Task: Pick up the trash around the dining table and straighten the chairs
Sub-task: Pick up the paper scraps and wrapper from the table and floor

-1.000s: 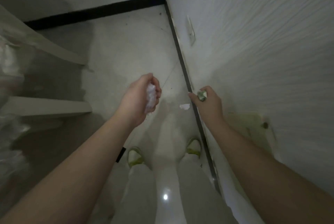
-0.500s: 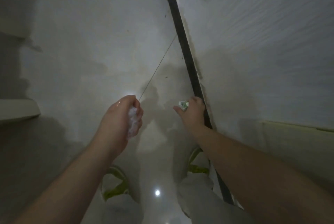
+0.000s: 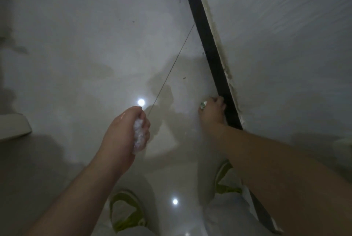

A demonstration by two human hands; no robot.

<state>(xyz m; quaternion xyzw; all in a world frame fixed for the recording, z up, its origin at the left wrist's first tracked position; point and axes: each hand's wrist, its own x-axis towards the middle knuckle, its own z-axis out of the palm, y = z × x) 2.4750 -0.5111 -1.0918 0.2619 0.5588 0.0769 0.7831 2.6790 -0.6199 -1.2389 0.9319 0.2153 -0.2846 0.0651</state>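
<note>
My left hand (image 3: 123, 136) is closed around a crumpled wad of clear plastic wrap (image 3: 139, 136), held above the pale floor. My right hand (image 3: 210, 111) is down at the floor beside the black baseboard (image 3: 207, 39), fingers closed, with a small crumpled green-and-white scrap (image 3: 203, 104) pinched at its top. The white paper scrap that lay on the floor by the baseboard is hidden under that hand or taken into it; I cannot tell which.
A white wall (image 3: 285, 35) rises on the right behind the baseboard. A pale chair or furniture edge (image 3: 13, 127) juts in at the left. My feet in green-trimmed shoes (image 3: 125, 209) stand on the glossy tile floor (image 3: 85, 54) below.
I have bent lower and nearer the floor. My right hand went down to the spot by the baseboard where the white scrap lay. The left hand kept its plastic wad.
</note>
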